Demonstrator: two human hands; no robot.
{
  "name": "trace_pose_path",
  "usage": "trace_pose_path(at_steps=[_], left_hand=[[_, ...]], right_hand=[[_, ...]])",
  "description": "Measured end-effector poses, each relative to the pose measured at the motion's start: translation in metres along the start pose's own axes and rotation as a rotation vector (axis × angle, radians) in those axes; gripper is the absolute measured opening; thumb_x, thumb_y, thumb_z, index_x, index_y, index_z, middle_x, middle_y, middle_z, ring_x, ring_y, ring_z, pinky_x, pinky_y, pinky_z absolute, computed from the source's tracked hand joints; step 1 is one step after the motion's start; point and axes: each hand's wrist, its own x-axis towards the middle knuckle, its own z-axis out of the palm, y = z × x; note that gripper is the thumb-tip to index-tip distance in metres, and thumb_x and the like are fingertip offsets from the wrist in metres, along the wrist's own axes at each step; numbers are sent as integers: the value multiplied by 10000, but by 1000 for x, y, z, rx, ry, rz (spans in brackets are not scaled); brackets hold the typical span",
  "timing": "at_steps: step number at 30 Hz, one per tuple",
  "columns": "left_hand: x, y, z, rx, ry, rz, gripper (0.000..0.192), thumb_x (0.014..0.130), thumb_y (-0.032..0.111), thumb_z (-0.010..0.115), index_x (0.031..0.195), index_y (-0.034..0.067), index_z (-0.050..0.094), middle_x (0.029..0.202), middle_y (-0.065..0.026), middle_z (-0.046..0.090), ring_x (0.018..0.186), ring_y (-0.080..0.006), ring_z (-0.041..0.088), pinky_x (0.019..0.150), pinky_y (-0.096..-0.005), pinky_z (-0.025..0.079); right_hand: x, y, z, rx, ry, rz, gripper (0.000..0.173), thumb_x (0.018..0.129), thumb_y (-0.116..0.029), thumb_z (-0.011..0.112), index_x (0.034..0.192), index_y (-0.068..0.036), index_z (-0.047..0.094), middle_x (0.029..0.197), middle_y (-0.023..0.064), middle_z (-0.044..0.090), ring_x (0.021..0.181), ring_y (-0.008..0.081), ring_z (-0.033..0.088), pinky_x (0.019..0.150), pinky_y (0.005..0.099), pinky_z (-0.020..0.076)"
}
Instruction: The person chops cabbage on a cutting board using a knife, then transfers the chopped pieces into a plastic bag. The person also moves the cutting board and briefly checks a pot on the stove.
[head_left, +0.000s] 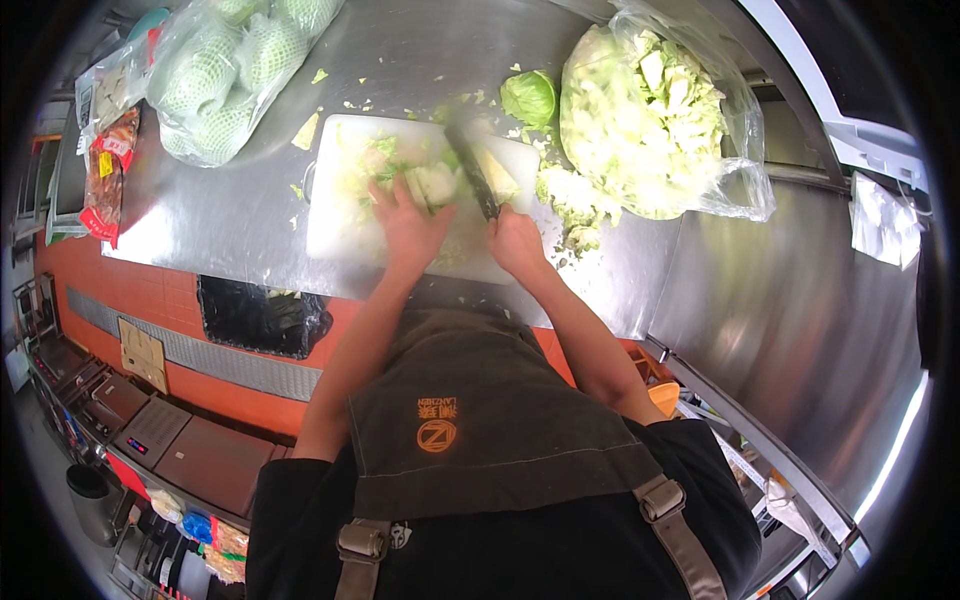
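Note:
My right hand (516, 238) grips a kitchen knife (471, 166), whose dark, motion-blurred blade points away from me over the white cutting board (330, 225). Left of the blade, cut cabbage pieces (433, 184) lie on the board. My left hand (409, 225) is spread against them, thumb and fingers apart, with the fingertips partly blurred. A pale cabbage wedge (498, 176) lies just right of the blade. Beyond the board's right corner sits a small green cabbage head (529, 99).
A clear plastic bag (645, 127) bulges with cut cabbage at right; trimmings (574, 199) lie beside it. Bagged cabbages in foam nets (217, 82) and a red food packet (105, 176) stand at left. Below the steel table's (202, 232) front edge is a black-lined bin (251, 315).

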Motion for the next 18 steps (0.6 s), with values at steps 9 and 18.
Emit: trace_pose_path(at_steps=[9, 18], left_hand=[[17, 6, 17, 366, 18, 122, 890, 740, 430, 883, 1519, 210, 513, 1650, -268, 261, 1445, -616, 260, 1180, -644, 312], [31, -30, -11, 227, -4, 375, 948, 681, 223, 929, 1521, 131, 499, 1645, -291, 241, 1492, -501, 298, 1198, -593, 338]], right_hand=[[-21, -4, -21, -11, -22, 56, 213, 946, -167, 612, 940, 46, 609, 715, 305, 661, 692, 499, 670, 675, 591, 544], [-18, -14, 5, 107, -95, -50, 232, 938, -182, 603, 985, 45, 608, 774, 316, 674, 763, 514, 676, 735, 594, 549]])
